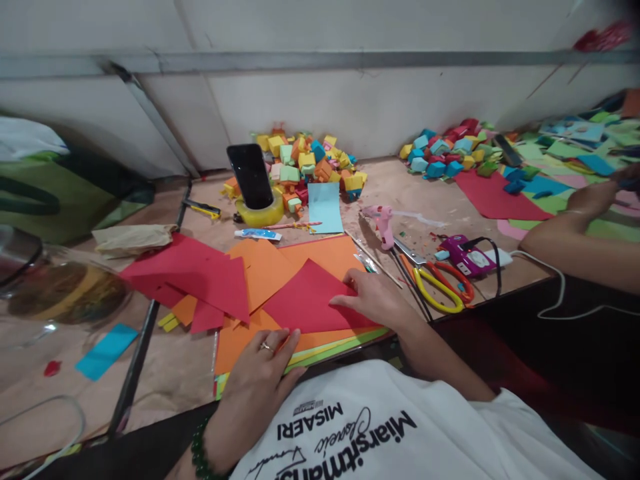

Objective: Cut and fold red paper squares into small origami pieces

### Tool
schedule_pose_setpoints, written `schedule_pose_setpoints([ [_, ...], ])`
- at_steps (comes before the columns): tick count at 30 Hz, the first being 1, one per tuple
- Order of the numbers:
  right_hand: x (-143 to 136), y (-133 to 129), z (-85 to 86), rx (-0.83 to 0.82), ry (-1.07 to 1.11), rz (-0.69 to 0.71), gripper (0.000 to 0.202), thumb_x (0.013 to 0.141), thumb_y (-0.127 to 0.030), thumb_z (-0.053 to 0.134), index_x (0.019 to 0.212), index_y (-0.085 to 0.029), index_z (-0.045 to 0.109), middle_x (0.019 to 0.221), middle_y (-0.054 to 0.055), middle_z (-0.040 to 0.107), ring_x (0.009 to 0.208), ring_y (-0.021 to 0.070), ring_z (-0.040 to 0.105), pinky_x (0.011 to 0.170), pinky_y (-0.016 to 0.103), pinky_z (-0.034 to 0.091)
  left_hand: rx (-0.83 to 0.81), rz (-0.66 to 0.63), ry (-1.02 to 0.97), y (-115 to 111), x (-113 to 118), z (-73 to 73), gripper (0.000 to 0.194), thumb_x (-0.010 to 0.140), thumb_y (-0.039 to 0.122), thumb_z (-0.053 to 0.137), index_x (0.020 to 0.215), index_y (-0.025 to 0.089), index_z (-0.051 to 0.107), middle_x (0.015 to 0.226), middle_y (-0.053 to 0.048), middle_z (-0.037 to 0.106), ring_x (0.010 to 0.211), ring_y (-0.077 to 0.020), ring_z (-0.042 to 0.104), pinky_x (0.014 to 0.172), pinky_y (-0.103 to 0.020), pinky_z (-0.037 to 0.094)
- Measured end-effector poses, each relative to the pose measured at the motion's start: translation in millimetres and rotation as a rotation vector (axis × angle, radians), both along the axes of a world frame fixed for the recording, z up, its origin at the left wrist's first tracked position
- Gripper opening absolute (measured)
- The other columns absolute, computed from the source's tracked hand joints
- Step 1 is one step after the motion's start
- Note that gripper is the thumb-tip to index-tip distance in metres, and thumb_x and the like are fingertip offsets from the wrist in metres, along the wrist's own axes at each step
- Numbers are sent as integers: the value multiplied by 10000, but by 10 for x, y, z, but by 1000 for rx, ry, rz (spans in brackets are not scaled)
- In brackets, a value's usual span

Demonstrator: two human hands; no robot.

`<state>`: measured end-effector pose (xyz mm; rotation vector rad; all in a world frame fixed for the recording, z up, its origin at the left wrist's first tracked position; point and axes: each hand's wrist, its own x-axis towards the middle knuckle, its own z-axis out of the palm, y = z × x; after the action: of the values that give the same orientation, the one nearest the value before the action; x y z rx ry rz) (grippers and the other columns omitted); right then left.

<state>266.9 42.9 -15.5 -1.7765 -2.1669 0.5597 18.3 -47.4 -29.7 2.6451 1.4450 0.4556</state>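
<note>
A red sheet of paper (pixel 315 300) with a pointed top lies in front of me on a stack of coloured sheets, with orange paper (pixel 345 250) beneath it and yellow and green edges showing at the near side. The fingertips of my left hand (pixel 263 370) rest at its near left edge, with the thumb apart. My right hand (pixel 377 297) lies on its right side, thumb and fingers spread. Other red pieces (pixel 200 273) overlap to the left, beside a loose orange sheet (pixel 263 267).
Right of the stack lie scissors (pixel 440 290), a pink glue gun (pixel 383 227) and a purple device (pixel 467 257). A phone (pixel 250 177) leans on a tape roll (pixel 260 212) before piled paper cubes (pixel 305 163). A glass jar (pixel 65 280) stands left. Another person's arm (pixel 575 240) reaches in at right.
</note>
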Motion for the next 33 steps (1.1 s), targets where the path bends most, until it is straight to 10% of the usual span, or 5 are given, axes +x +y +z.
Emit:
schedule_pose_setpoints([
  [12,-71,-71,199,-162,992,25,530,618,-643,732,545,-188,471,528,-70,347,515,77,281,484,238,245,-454,565,-1159,263,-57,215,749,588,476,806,1244,200,575,1092,-106,672,903,-226,658,727,-300,557],
  [19,-118,-89,116,-268,1075,33,450,665,-587,741,677,-166,580,599,-45,512,546,80,426,507,220,336,-808,626,-1235,398,180,401,382,514,492,810,458,160,629,433,-52,625,427,-133,554,460,-222,468],
  [25,-38,-117,147,-383,1103,22,402,615,-436,813,853,-163,639,650,-24,637,571,105,578,553,232,447,-720,846,-1495,464,210,491,385,322,414,887,489,155,657,451,-33,647,440,-149,614,446,-198,499],
  [33,29,-88,314,-125,1160,-44,329,627,-309,818,880,-183,649,687,-22,657,646,117,635,605,240,522,-765,904,-1592,420,119,479,286,348,171,874,552,142,675,507,-10,680,450,-153,645,495,-195,569],
])
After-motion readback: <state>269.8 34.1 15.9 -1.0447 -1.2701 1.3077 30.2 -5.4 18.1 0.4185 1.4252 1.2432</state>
